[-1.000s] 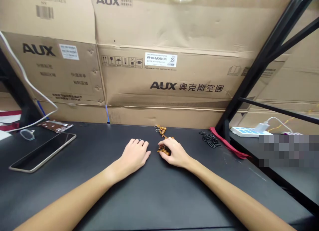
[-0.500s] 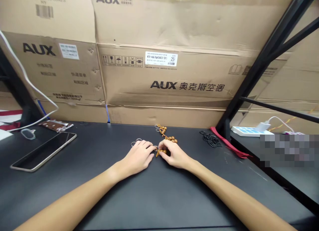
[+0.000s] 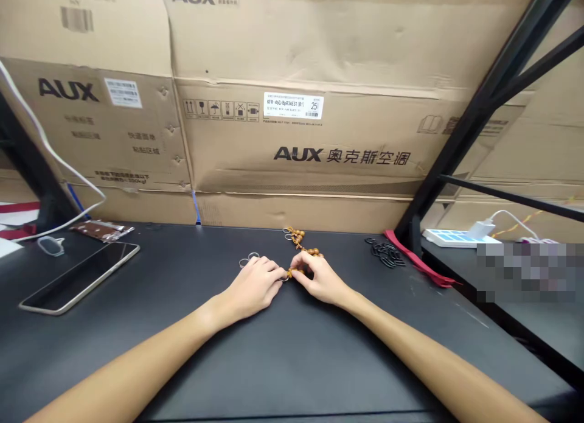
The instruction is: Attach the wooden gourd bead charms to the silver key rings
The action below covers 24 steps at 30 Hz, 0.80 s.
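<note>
At the middle of the black table [image 3: 283, 362], my left hand [image 3: 256, 284] pinches a small metal key ring [image 3: 286, 279] between thumb and fingertips. Close to its right, my right hand [image 3: 323, 281] is closed on a small orange-brown beaded charm [image 3: 300, 271], its thumb and index finger at the cord by the ring. My fingers partly cover both, so I cannot tell whether cord and ring are joined. Loose key rings [image 3: 249, 260] lie just beyond my left hand. Past my right hand are more beaded charms [image 3: 314, 252], and farther back some charms with rings [image 3: 294, 235].
A phone [image 3: 79, 278] lies on the left, near a clear plastic packet [image 3: 103, 230]. To the right sit a pile of black clips or loops [image 3: 387, 254] and a red strap [image 3: 420, 262]. Cardboard [image 3: 292, 210] stands along the back, with a black metal frame [image 3: 413, 228] at the right.
The charm's cord end and the ring have come together between my hands, and the ring shows lower now. My right fingertips have shifted slightly; my left hand has hardly moved.
</note>
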### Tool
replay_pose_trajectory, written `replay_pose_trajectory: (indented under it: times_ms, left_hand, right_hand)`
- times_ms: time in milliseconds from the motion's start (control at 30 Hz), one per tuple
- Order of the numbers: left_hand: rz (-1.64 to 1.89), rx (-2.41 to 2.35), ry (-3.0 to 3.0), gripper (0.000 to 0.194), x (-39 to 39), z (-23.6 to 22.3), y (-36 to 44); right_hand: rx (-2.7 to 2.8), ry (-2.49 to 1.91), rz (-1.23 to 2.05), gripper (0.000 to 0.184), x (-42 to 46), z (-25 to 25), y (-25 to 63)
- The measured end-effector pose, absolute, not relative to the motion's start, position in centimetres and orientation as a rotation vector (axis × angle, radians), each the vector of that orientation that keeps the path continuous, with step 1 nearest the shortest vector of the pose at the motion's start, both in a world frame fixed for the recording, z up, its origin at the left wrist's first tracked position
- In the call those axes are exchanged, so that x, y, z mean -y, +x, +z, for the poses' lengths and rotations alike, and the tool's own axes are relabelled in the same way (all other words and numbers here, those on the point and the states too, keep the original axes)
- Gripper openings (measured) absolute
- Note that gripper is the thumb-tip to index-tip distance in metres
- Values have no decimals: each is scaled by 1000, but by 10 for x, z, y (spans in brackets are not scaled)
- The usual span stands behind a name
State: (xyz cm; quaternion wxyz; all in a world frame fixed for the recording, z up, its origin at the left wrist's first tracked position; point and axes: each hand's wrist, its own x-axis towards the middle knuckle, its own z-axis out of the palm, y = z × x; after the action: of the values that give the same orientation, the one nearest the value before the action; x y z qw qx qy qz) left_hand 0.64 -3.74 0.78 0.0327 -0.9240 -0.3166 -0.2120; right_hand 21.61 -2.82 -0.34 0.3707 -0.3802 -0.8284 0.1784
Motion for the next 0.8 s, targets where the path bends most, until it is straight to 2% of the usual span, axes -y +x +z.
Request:
replay_pose_trajectory:
  times_ms: [233,400,667,800]
  left_hand:
    - [-745,1025,-2809,11,37,7,9]
    - [-743,1020,-2783,18,34,4,11]
    - [-673,996,-2811,16,32,8,7]
    - [-704,1010,-2839,13,30,9,3]
  right_hand:
    - [2112,-947,600,8,30,-5,213]
    - [2105,-934,637,8,31,-5,212]
    - [2169,-1014,301,3,23,-10,219]
    - [2217,-995,292,5,25,-10,218]
